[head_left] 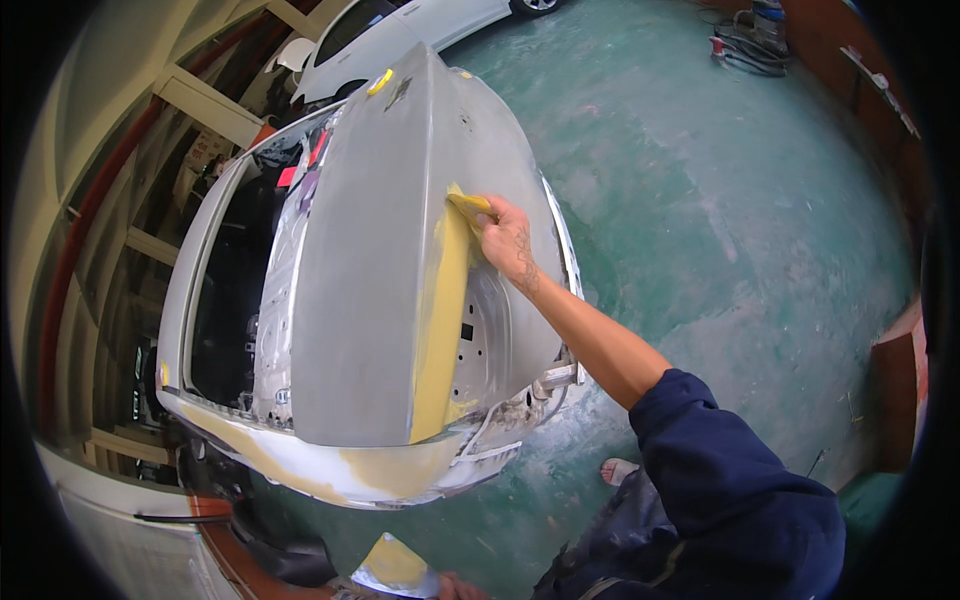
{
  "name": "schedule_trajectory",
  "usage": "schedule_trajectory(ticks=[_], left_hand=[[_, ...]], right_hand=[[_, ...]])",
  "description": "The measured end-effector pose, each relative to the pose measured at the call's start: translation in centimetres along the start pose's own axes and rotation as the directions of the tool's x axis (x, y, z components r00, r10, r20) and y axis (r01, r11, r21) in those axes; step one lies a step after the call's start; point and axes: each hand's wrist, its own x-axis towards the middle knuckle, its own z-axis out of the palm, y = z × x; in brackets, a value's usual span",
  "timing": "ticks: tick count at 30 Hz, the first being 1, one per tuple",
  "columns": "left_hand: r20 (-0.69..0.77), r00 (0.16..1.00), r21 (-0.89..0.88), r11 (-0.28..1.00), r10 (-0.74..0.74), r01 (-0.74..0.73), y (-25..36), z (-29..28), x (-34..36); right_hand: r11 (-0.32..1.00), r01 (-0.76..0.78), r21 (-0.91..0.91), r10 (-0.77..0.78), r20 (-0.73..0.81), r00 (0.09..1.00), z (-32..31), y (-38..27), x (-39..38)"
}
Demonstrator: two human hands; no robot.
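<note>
My right hand (508,240) reaches out and pinches a yellow filler spreader (468,204) against the rear edge of a grey-primed trunk lid (360,270). A long strip of yellow body filler (442,330) runs along that edge, from the spreader down to the near corner. Low in the picture, my left hand (460,588) is closed on a pale putty board (392,568) with yellow filler on it. Most of that hand is cut off by the lower edge.
The car body (370,470) has bare white and filler-patched panels. A white car (410,30) stands beyond it. Coiled dark hoses and a machine (755,45) sit on the green floor (720,220) at the far right. A beige frame with shelves (110,270) lines the left side.
</note>
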Motion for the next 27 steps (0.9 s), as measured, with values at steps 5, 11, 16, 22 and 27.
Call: schedule_trajectory(ticks=[5,11,16,22,27], left_hand=[[0.055,0.998,0.001,0.999,-0.034,0.034,0.1,0.1,1.8],[0.154,0.987,-0.06,0.996,-0.056,0.066,0.1,-1.4,2.8],[0.167,0.956,-0.19,0.943,-0.243,0.273,1.2,-2.2,4.0],[0.35,0.929,-0.18,0.965,-0.118,0.191,-1.1,-3.6,6.0],[0.557,0.826,-0.276,0.958,0.09,0.082,-5.1,-0.9,9.4]], right_hand=[[0.99,0.071,-0.123,-0.074,-0.017,0.997,-0.4,-1.8,-8.3],[0.963,0.186,-0.195,-0.196,-0.033,0.98,1.0,-5.2,-18.0],[0.954,0.158,-0.255,-0.162,0.008,0.987,1.3,-7.4,-24.4],[0.951,0.166,-0.26,-0.124,0.17,0.978,2.2,-9.9,-31.3],[0.982,0.039,-0.185,0.018,0.297,0.955,-0.5,-11.7,-34.8]])
